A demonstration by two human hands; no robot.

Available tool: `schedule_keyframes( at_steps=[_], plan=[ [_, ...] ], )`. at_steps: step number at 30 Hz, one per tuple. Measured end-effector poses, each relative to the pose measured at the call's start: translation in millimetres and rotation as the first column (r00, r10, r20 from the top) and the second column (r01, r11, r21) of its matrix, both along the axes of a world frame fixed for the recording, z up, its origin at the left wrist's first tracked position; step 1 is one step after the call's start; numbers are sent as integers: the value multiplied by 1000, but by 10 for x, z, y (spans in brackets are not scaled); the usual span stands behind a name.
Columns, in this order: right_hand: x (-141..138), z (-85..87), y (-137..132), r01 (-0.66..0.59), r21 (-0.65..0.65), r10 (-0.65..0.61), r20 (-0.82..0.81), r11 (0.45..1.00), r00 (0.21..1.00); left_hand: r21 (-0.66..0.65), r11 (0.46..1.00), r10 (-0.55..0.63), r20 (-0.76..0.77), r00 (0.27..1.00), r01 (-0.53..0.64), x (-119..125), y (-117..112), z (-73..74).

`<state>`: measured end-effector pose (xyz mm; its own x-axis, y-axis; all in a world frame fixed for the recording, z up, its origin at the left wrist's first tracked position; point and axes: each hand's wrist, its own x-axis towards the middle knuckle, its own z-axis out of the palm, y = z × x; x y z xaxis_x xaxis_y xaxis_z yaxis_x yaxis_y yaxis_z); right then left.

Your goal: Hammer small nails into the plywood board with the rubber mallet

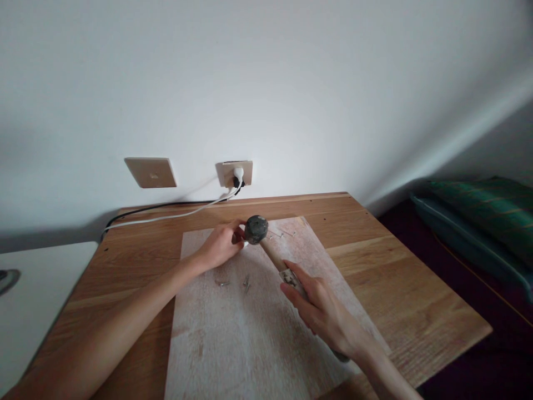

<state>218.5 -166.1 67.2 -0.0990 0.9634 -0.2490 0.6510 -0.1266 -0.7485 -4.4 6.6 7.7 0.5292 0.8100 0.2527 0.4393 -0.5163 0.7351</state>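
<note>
In my right hand (pixel 320 308) is a mallet (pixel 272 255) with a dark round head and a light wooden handle. Its head is over the far part of a whitish, worn board (pixel 216 339), right beside my left hand (pixel 225 241). The left fingers are pinched together; the mallet head partly covers their tips, so what they hold is hidden. Several nails (pixel 282 235) stand in the board just right of the mallet head. Nearer to me lie small loose piles of nails (pixel 246 284), one of them (pixel 222 283) below my left wrist.
The board lies on a wooden table (pixel 375 266) against a white wall. A socket (pixel 245 169) with a white plug and a blank plate (pixel 150 172) are on the wall. White and black cables (pixel 166 221) run along the table's back left. Green-striped bedding (pixel 483 216) is at right.
</note>
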Motion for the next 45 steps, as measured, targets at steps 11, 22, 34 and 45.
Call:
schedule_keyframes(
  at_steps=[11, 22, 34, 45],
  plan=[
    [-1, -166, -13, 36, -38, -39, -68, 999, 997, -11, 1000, -10, 18, 1000, 10, -8, -5, 12],
    [29, -161, -113, 83, -32, -84, -35, 996, 996, -67, 997, -45, 58, 997, 49, -39, 36, 8],
    [372, -328, -535, 207, -73, -198, 115, 976, 973, 97, 821, -439, -522, 731, 563, -230, -419, 571],
    [378, -405, -519, 225, -47, -218, 115, 973, 969, 165, 810, -421, -505, 754, 563, -113, -473, 407]
  ],
)
